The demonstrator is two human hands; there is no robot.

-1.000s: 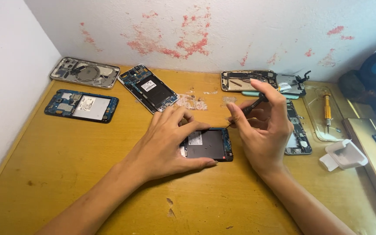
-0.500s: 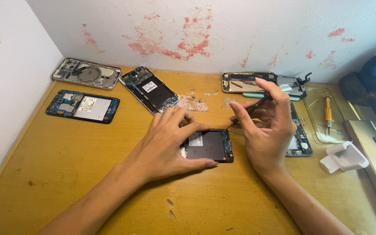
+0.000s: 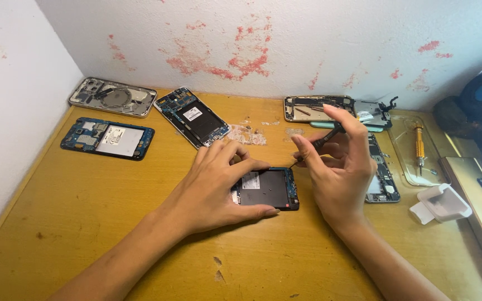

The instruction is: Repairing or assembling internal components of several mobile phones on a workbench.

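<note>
— Near the middle of the frame, what lies under the hands?

— An opened phone [image 3: 268, 188], dark inside with a blue board edge along its right side, flat on the wooden table [image 3: 85, 223]. The left hand [image 3: 213, 192] lies over its left end, palm down, fingers spread, thumb pressed along the lower edge. It pins the phone rather than gripping it.

— And the right hand?

— The right hand [image 3: 338, 167] hovers just right of the phone, fingers curled, pinching a thin dark screwdriver [image 3: 314, 146] between thumb and fingertips. The tool slants down to the left, its tip at the phone's upper right corner. Whether the tip touches the phone I cannot tell.

— What else is about?

— In the upper left, a silver phone frame [image 3: 112, 96] against the wall, a blue circuit-board phone [image 3: 107, 138] below it, and a third opened phone [image 3: 192, 116] lying at an angle to their right. In the upper right, behind the right hand, a gold-rimmed phone shell [image 3: 308, 108]; another stripped phone [image 3: 383, 178] is partly hidden by that hand. Farther right, a yellow-handled screwdriver [image 3: 419, 146] rests on a clear tray [image 3: 405, 167], with a small white plastic box [image 3: 442, 203] below it.
</note>
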